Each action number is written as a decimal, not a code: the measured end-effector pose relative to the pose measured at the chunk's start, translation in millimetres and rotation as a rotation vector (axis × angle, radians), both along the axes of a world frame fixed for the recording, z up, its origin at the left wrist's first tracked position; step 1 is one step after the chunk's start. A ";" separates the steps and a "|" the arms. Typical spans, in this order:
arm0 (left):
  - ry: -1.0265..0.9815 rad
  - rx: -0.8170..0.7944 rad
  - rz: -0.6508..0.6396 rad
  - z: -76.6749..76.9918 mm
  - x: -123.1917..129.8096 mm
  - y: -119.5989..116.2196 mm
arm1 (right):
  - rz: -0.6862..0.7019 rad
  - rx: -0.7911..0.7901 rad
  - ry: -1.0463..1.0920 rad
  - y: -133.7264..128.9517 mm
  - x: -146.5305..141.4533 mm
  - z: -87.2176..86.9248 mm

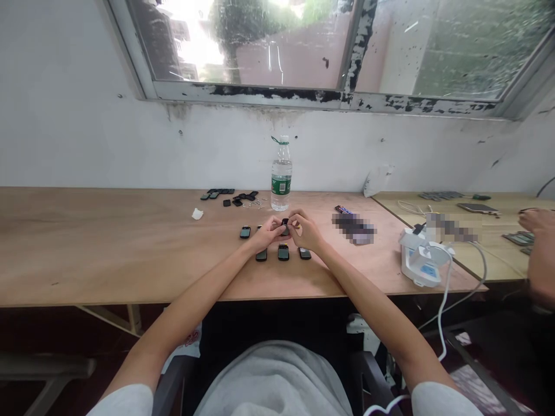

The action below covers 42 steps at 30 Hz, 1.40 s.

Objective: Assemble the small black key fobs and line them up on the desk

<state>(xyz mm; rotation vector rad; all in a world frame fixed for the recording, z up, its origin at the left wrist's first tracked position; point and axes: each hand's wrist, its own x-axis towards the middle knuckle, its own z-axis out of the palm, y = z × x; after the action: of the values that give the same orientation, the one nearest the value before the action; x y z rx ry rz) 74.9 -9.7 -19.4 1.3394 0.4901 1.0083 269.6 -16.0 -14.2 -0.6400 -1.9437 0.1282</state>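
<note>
Both of my hands meet over the middle of the wooden table [130, 248]. Between them is a small dark device [285, 225], held upright. My left hand [271, 231] pinches its left side, and my right hand [303, 231] has its fingers closed on the right side. Just below my hands lie similar small devices with grey screens: one on the left [261, 255], one in the middle [283, 252] and one on the right [304, 253]. Another device [245, 232] lies further left. My fingers partly cover other pieces behind them.
A water bottle [281, 176] stands behind my hands. Dark parts [237, 202] lie back left, near crumpled white paper [197, 214]. To the right are a wrapper [342, 210], a white power strip [422, 263] with cables, and another person's hand [537, 222] at the adjoining table.
</note>
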 end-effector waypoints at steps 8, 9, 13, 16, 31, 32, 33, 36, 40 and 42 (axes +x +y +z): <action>0.023 0.040 0.002 -2.3 -0.3 3.9 | -0.001 -0.015 0.017 3.8 -0.4 -3.2; 0.035 0.049 0.003 -2.2 -0.8 4.2 | 0.003 -0.026 0.029 4.8 -0.4 -4.1; 0.134 0.107 0.015 -0.3 -3.2 4.6 | 0.024 -0.078 0.057 9.3 -0.6 -8.3; 0.210 0.153 0.023 0.2 -3.4 5.8 | 0.062 -0.111 0.055 11.4 -0.4 -10.1; 0.296 0.141 0.010 -2.0 -3.5 5.8 | 0.056 -0.090 -0.068 8.7 2.4 -9.6; 0.301 0.153 0.004 -2.6 -3.2 6.1 | 0.058 -0.094 -0.064 9.0 2.5 -9.7; 0.304 0.165 -0.001 -3.3 -2.8 6.5 | 0.061 -0.097 -0.063 9.1 2.5 -9.7; 0.304 0.190 0.005 -5.0 -1.6 7.8 | 0.060 -0.101 -0.071 8.7 2.4 -9.4; 0.322 0.217 0.029 -3.7 -1.6 7.4 | 0.061 -0.108 -0.069 7.1 2.4 -8.5; 0.325 0.213 0.035 -2.1 -2.1 6.6 | 0.061 -0.117 -0.071 6.5 2.3 -8.2</action>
<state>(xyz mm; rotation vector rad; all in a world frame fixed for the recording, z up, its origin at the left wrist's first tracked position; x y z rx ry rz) 72.8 -3.2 -21.6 1.7036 0.6650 0.8928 271.9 -9.5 -22.4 -0.6704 -2.0362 0.2621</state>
